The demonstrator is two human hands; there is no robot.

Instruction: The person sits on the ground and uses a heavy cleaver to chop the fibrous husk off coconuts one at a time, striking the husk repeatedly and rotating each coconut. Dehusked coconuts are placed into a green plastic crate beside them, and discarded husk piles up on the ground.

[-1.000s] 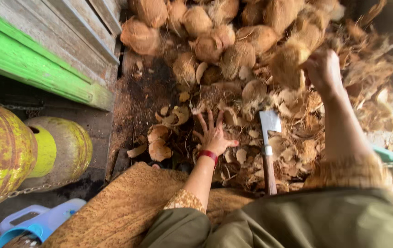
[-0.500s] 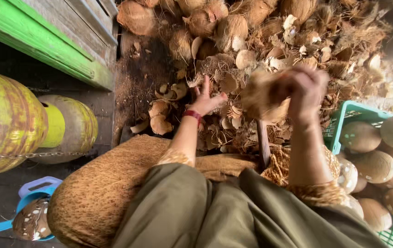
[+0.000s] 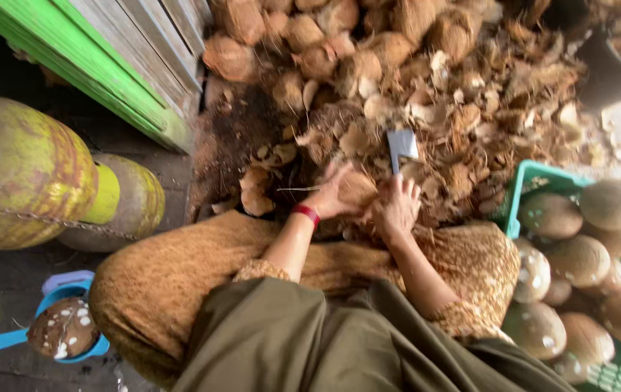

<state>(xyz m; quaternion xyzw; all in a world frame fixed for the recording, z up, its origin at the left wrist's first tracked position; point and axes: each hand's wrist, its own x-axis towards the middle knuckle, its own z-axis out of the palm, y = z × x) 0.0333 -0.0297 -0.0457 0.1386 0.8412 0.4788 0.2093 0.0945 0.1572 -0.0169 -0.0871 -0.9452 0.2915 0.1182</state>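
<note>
My left hand [image 3: 332,197] cups a brown husked coconut [image 3: 358,190] from the left, just above my knees; a red band is on that wrist. My right hand [image 3: 396,207] grips the coconut from the right side. Directly behind both hands an upright metal blade [image 3: 401,145] sticks out of the husk litter. A pile of unhusked brown coconuts [image 3: 339,40] lies further back. My lap is covered by patterned brown cloth [image 3: 165,283] and an olive garment.
A green crate [image 3: 536,178] at the right holds several peeled pale coconuts [image 3: 579,258]. Loose husk scraps [image 3: 499,109] cover the ground ahead. Yellow gas cylinders [image 3: 27,170] stand at left under a green wooden ledge [image 3: 85,65]. A blue scoop [image 3: 60,330] holds a coconut shell.
My right hand brought a coconut down from the pile to the blade. My left hand left the ground litter and closed on that coconut. The view shifted right, showing the green crate.
</note>
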